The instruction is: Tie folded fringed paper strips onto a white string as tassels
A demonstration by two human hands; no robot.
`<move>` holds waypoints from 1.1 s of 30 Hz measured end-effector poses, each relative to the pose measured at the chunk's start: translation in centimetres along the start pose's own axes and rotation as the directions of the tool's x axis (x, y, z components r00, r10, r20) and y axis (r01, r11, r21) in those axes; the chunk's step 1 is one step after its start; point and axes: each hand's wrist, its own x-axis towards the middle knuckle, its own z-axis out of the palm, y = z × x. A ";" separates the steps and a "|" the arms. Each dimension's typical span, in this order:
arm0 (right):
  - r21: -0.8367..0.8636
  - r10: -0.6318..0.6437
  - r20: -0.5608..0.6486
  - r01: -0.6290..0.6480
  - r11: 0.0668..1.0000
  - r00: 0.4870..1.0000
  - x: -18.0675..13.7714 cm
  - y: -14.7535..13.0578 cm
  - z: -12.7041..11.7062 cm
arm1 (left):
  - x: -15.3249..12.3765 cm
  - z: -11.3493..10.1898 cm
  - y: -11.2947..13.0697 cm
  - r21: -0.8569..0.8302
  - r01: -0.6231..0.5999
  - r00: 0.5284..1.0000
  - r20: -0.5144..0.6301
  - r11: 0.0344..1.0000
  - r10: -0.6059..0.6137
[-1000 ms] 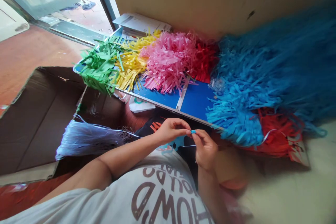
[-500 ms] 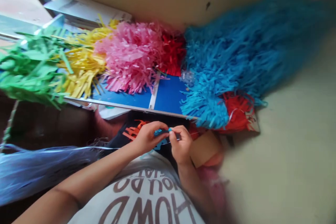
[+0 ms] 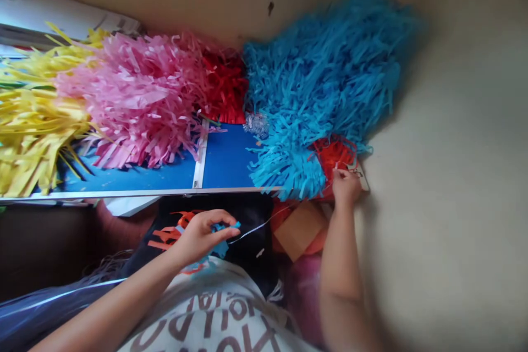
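My left hand [image 3: 208,234] is over my lap, thumb and fingers pinching a small piece of blue crepe paper [image 3: 236,225]. More blue strips hang beneath its fingers. From there a thin white string [image 3: 256,229] runs up and right toward my right hand [image 3: 347,184]. That hand is at the table's right end, its fingers closed at the string's far part, in front of a red fringed bundle [image 3: 335,153]. Its fingertips are small and partly hidden. Orange paper strips [image 3: 167,237] lie on the dark cloth [image 3: 251,264] across my lap.
Along the blue table [image 3: 226,157] lie yellow fringe [image 3: 39,140], pink fringe [image 3: 140,93], red fringe [image 3: 225,88] and a large blue fringe heap [image 3: 317,77]. A wall [image 3: 449,176] closes off the right side. Brown cardboard [image 3: 300,230] sits below the table edge.
My right hand has left my left hand and moved up and right to the red bundle, the string now stretching between them. My left hand still pinches the blue paper. The view has shifted right.
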 end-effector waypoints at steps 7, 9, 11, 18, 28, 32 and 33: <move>0.493 0.009 0.208 -0.113 0.863 0.978 -14.7 -3.9 -4.1 | 0.0 0.2 1.9 -0.438 0.167 0.984 0.135 0.883 -0.119; 0.583 -0.162 0.408 -0.120 0.804 0.899 -20.4 -6.8 -4.1 | 0.3 1.7 2.7 -0.504 0.165 0.966 0.257 0.848 -0.035; 0.652 -0.204 0.465 -0.177 0.737 0.862 -24.2 -9.0 -3.5 | 0.5 2.8 3.2 -0.481 0.159 0.947 0.322 0.862 0.004; 0.683 -0.043 0.716 -0.685 0.253 0.697 -22.9 -9.0 -1.4 | -0.4 2.0 2.6 -0.224 0.166 0.944 0.316 0.960 -0.090; 0.737 -0.069 0.612 -0.536 0.412 0.788 -20.9 -10.7 -1.8 | -1.1 0.0 -0.5 -0.481 0.195 0.979 0.040 0.855 -0.201; 0.598 -0.233 0.658 -0.309 0.740 0.716 -24.3 -12.1 -2.4 | -1.2 -0.6 0.1 -0.764 0.330 0.911 0.102 0.554 -0.401; 0.593 -0.280 0.686 -0.293 0.750 0.671 -24.9 -12.5 -2.4 | -1.2 -0.5 0.2 -0.797 0.336 0.903 0.120 0.503 -0.413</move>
